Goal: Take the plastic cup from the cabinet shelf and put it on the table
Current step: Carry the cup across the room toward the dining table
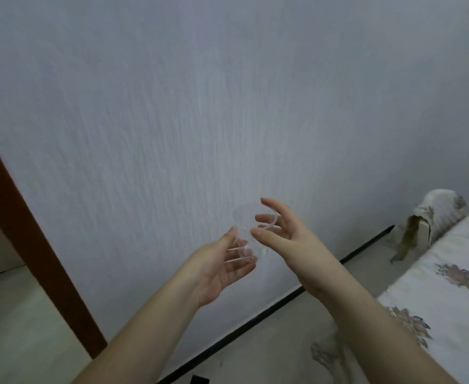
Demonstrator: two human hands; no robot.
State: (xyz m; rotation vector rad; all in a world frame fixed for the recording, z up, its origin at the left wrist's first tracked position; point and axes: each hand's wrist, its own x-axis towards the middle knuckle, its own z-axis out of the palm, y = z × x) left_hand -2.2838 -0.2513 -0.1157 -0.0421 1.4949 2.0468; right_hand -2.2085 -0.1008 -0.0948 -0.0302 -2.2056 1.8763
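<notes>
Head view: two bare hands are raised in front of a pale textured wall (200, 106), with one clear plastic cup (246, 231) between them. The left hand (222, 264) is palm up and partly open; its thumb lies against the cup's near side and its fingers curl under the cup's lower part, so it bears the cup. The right hand (280, 231) is just right of the cup, fingers spread and loosely bent; its thumb tip and at least one finger touch the cup near the rim, though whether it grips firmly cannot be told. The cup tilts, its rim toward the wall and upward. Left of the left hand runs one brown wooden door frame (33, 245). Right of and below the right hand lies one flower-patterned mattress (449, 286). Beyond the right hand sits one patterned roll (435, 214). Below both hands a dark skirting (255, 320) meets the floor (20, 328).
</notes>
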